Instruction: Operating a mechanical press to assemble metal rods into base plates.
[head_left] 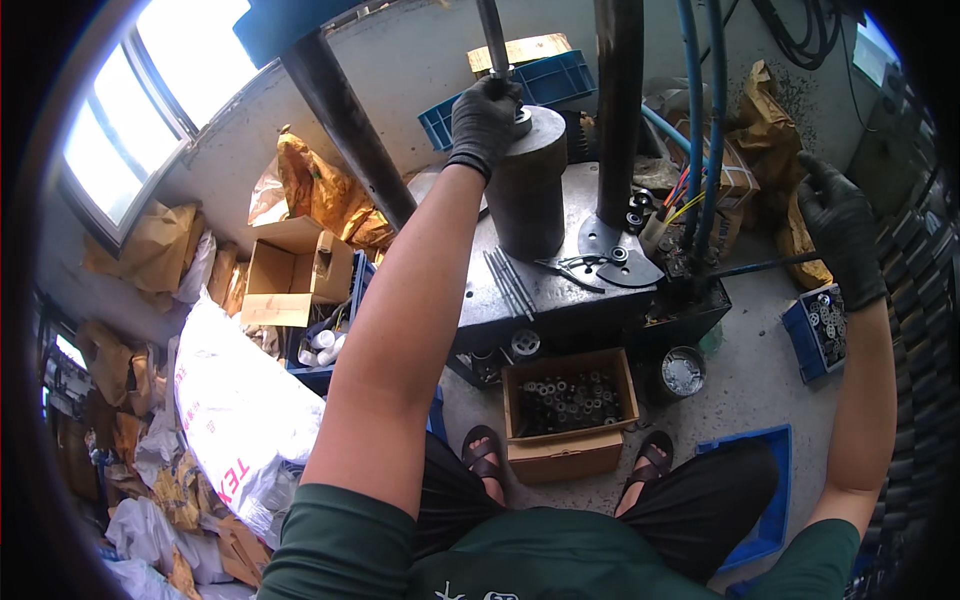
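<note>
My left hand (485,122), in a dark glove, reaches to the top of a thick upright metal cylinder (532,195) on the press table. Its fingers are closed directly beneath a vertical steel rod (491,35), beside a small metal ring (522,124); what they grip is mostly hidden. Out to the right, my right hand (840,220), also gloved, has its fingers stretched out. The end of a dark lever bar (765,265) reaches the palm side of that hand, which is not wrapped round it. Several thin metal rods (510,283) lie left of the cylinder's foot.
Dark press columns (619,110) and blue hoses (708,130) flank the table (478,290). A cardboard box (570,424) of small rings stands between my feet, near a metal can (683,372). A blue crate (812,340) holds parts at right; a white sack (235,410) leans at left.
</note>
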